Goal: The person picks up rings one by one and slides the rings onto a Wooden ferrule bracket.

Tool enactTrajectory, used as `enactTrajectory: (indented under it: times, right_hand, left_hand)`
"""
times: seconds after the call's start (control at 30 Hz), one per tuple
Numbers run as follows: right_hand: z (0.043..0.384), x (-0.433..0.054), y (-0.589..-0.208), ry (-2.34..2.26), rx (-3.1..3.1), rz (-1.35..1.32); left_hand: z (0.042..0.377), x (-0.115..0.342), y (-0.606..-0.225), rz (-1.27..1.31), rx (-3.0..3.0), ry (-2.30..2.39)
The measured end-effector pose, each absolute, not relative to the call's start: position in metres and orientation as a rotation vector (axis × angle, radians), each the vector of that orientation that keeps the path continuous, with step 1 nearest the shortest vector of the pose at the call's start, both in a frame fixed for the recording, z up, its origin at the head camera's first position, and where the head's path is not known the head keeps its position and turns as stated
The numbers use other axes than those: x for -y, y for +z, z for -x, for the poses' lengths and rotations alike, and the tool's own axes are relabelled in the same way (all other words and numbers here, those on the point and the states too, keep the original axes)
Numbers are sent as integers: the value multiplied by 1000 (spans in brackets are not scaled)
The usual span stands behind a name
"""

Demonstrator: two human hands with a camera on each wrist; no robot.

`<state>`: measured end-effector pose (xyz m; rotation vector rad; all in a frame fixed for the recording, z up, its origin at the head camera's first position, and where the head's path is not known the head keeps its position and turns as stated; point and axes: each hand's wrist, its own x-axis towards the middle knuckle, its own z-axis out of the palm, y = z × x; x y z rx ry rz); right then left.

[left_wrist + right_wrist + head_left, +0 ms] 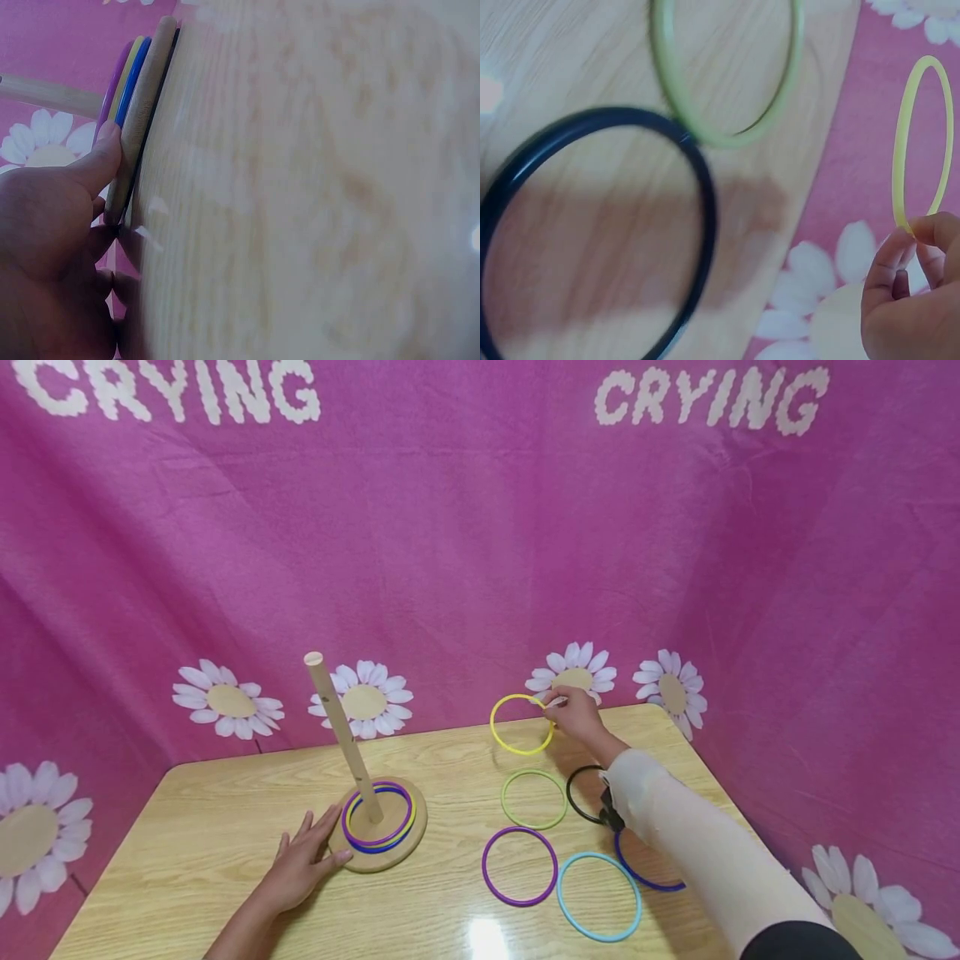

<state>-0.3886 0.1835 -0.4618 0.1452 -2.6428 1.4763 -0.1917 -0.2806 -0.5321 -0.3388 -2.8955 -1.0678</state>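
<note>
My right hand (577, 717) pinches a yellow ring (492, 723) between thumb and fingertips, holding it upright above the table's back edge. In the right wrist view that same yellow ring (900, 150) stands up from the fingertips. My left hand (300, 864) rests against a round wooden base (422, 820), its thumb on the rim and its other fingers spread along the side. From the base rises a wooden post (341, 727), tilted in the head view. Around its foot lie a purple ring (345, 821), a yellow one beneath, and a blue ring (375, 850) lowest.
Loose rings lie on the wooden table (442, 910): lime green (503, 797), black (569, 793), purple (484, 866), light blue (640, 906) and dark blue (652, 887), the last partly under my right forearm. A pink cloth (450, 568) with daisies hangs behind and at the sides.
</note>
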Motion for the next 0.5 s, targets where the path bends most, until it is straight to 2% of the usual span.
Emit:
enactTrajectory:
  times: [0.5]
  right_hand:
    - [373, -131, -412, 1499, 2614, -273]
  left_hand:
    - [191, 279, -528, 328, 2910, -1067]
